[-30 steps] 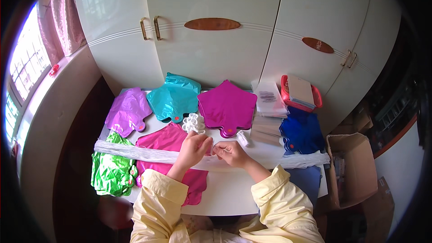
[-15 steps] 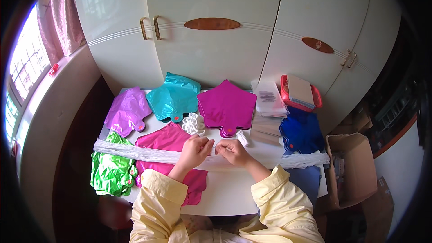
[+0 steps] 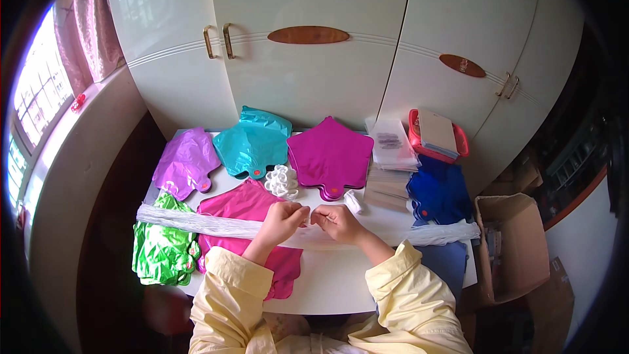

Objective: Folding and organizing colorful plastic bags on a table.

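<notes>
My left hand (image 3: pixel 280 221) and my right hand (image 3: pixel 339 221) meet above the middle of the table, fingertips pinched and almost touching. Something small and whitish shows between them, too small to name. Under both wrists a long bundle of white strings (image 3: pixel 196 221) lies across the table. Beneath its left part is a flat pink foil balloon (image 3: pixel 226 208), partly hidden by my left arm. Just beyond my hands sit a coiled white pile (image 3: pixel 282 182) and a small white folded piece (image 3: pixel 354 202). A stack of magenta star-shaped foil balloons (image 3: pixel 331 157) lies behind them.
Teal (image 3: pixel 252 141), lilac (image 3: pixel 187 160), green (image 3: pixel 164 255) and blue (image 3: pixel 440 190) foil balloons surround the work area. Clear packets (image 3: pixel 392 144) and a red basket (image 3: pixel 464 141) stand at back right. An open cardboard box (image 3: pixel 514 249) is beside the table; a white cabinet (image 3: pixel 308 85) closes the back.
Both hands have shifted very slightly, with the fingertips still pinched close together. The things on the table have not moved.
</notes>
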`<state>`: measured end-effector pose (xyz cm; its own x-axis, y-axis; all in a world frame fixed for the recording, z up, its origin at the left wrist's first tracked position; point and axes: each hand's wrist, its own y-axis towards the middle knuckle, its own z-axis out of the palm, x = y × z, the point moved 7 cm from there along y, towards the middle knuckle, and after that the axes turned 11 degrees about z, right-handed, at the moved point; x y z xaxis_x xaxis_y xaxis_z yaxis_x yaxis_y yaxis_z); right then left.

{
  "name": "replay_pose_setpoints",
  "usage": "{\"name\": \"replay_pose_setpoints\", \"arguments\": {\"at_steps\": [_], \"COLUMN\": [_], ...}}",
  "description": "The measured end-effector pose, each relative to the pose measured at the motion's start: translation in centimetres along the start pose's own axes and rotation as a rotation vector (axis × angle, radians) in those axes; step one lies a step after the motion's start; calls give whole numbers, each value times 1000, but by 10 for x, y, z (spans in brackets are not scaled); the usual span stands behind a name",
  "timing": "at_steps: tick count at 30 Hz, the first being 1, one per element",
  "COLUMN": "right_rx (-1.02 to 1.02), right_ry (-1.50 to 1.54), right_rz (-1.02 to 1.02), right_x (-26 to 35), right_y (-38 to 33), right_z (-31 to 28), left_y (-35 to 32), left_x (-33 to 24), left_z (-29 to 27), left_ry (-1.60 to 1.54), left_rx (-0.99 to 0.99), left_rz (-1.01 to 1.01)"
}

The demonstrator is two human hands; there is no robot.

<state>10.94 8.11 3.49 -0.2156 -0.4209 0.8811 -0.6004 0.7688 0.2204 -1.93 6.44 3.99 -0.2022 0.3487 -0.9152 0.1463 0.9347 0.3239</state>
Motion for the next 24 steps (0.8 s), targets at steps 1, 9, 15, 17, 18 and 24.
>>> {"name": "replay_pose_setpoints", "arguments": {"at_steps": [1, 9, 15, 17, 18, 24], "right_rx": [-15, 38, -92, -71, -36, 104], "right_ry": [-20, -55, 29, 5, -15, -1], "right_rz": [-25, 80, -85, -99, -45, 182], "right_x": [3, -1, 7, 8, 5, -9], "right_y": [0, 0, 0, 0, 1, 1], "right_z": [0, 6, -3, 0, 2, 6], "left_y": [-3, 1, 2, -3, -3, 2], "left_x": [9, -15, -6, 8, 8, -19], "left_z": [4, 10, 3, 9, 10, 4], "left_ry": [-262, -712, 164, -237, -477, -513], "left_rx": [6, -236, 74, 94, 104, -113], "left_rz": [-147, -122, 64, -170, -150, -18]}}
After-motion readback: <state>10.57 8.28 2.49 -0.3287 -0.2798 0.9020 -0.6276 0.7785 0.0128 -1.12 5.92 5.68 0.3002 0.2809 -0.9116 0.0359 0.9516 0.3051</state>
